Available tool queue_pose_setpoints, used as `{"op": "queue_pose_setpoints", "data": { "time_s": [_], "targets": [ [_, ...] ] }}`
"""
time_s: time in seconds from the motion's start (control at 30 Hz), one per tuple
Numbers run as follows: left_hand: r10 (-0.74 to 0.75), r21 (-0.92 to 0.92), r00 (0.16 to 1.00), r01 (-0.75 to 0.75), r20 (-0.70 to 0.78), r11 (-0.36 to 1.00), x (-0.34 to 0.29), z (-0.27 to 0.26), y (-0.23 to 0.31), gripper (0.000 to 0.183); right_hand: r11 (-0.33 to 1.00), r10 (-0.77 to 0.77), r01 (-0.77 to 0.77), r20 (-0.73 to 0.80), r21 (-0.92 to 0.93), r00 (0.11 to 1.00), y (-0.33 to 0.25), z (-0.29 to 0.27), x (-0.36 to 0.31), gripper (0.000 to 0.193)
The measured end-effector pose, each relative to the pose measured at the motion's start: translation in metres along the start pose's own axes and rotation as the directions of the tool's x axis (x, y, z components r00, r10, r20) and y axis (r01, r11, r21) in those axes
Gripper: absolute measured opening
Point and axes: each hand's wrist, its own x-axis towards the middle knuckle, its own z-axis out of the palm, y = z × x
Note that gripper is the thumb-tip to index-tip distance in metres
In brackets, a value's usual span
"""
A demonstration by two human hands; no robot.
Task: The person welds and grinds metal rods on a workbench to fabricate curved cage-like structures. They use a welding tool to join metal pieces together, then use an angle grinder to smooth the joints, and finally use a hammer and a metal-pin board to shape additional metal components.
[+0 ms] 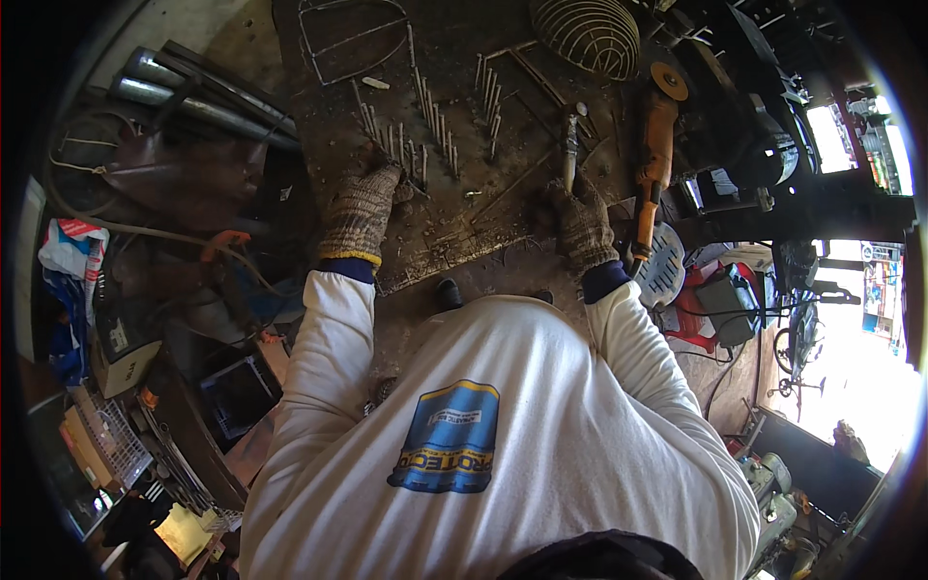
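The gloved right hand (584,224) was clenched around the handle of a hammer (570,145), whose head was held up over the dark metal worktable (464,232), just left of an orange angle grinder (653,159) lying there. The gloved left hand (365,208) was pressed down with fingers curled on short metal rods (411,155) set in rows on the table, though whether one was gripped could not be told. Further out, a domed wire cage (586,34) and a wire frame (350,37) were seen at the far edge, with steel pipes (193,92) stacked to the left.

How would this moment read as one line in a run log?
left hand: gloved, on short metal rods | right hand: gloved, grips hammer | orange angle grinder: beside, on bench
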Motion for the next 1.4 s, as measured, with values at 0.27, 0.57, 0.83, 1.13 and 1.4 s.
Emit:
{"op": "queue_pose_setpoints", "data": {
  "time_s": [0.27,0.57,0.83,1.13,1.4],
  "targets": [
    [0.142,0.084,0.987,-0.135,-0.081,0.987,0.014,0.001,-0.026,0.042,1.000,-0.021,0.022,-0.027,0.021,0.999,-0.005,0.006,-0.003,0.029],
    [-0.057,-0.090,0.998,0.059,0.015,0.994,0.005,-0.001,-0.007,0.043,0.999,-0.004,0.004,-0.004,0.045,1.000,-0.008,0.008,-0.006,0.028],
    [-0.173,-0.232,0.982,0.186,0.074,0.955,-0.029,0.000,0.049,0.047,0.998,-0.007,0.008,-0.019,0.060,1.000,-0.010,0.008,-0.006,0.025],
    [0.003,0.002,1.000,-0.003,-0.011,1.000,-0.003,0.000,0.002,0.047,0.992,-0.021,0.020,0.010,0.122,1.000,-0.006,0.009,-0.005,0.020],
    [0.021,-0.013,1.000,-0.021,0.002,1.000,-0.004,0.001,0.006,0.045,0.999,-0.042,0.041,-0.021,-0.021,0.999,0.003,-0.002,0.004,0.030]
  ]
}}
